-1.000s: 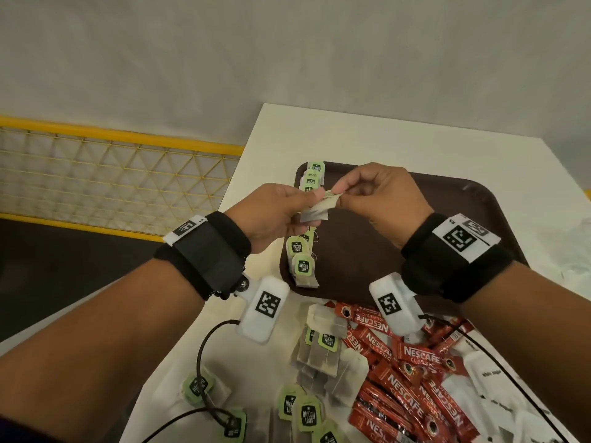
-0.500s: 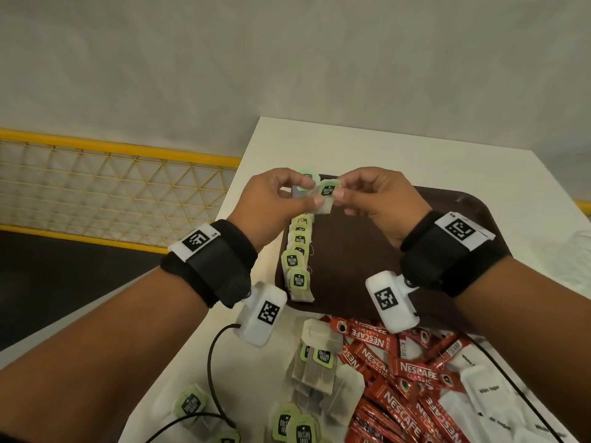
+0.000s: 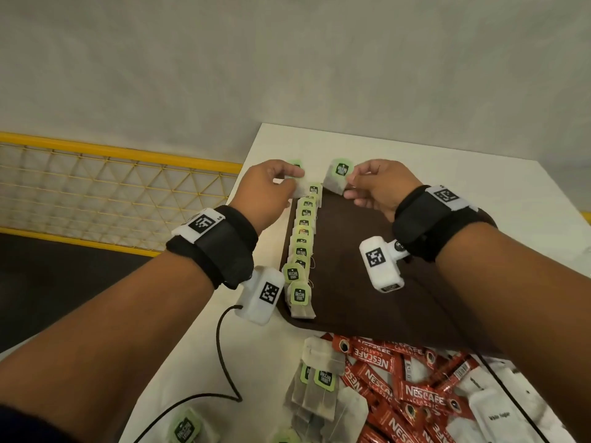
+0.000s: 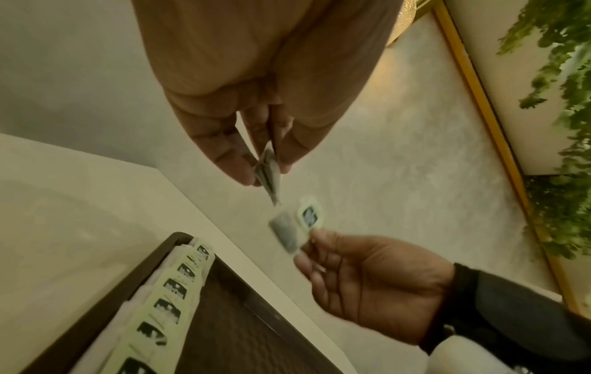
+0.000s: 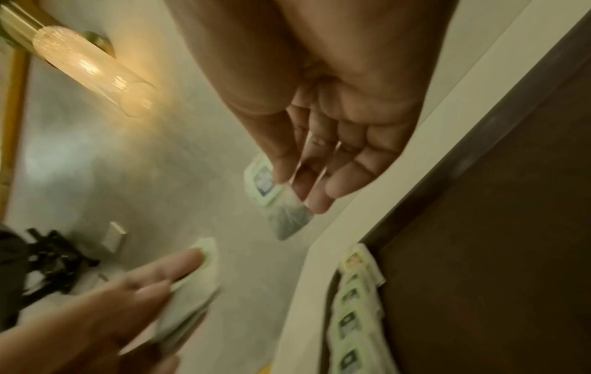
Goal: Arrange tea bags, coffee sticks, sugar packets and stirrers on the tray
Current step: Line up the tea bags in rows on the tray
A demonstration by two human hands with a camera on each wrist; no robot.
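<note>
A dark brown tray [image 3: 358, 251] lies on the white table [image 3: 447, 174], with a row of green-tagged tea bags [image 3: 302, 238] along its left edge. My left hand [image 3: 275, 183] pinches one tea bag [image 4: 267, 174] above the far end of that row. My right hand [image 3: 374, 187] pinches another tea bag [image 3: 339, 179] by its side, above the tray's far edge. In the right wrist view that tea bag [image 5: 281, 202] hangs from my fingertips [image 5: 315, 200]. The two hands are apart, each with its own bag.
Loose tea bags [image 3: 316, 388], red Nescafe coffee sticks [image 3: 399, 388] and white sugar packets [image 3: 492, 410] lie piled on the table near me. A black cable [image 3: 220, 362] crosses the table's near left. A yellow mesh railing [image 3: 112, 187] stands to the left, beyond the table edge.
My hands, held together over the tray a second ago, have moved farther away and apart. Each one now holds a separate tea bag.
</note>
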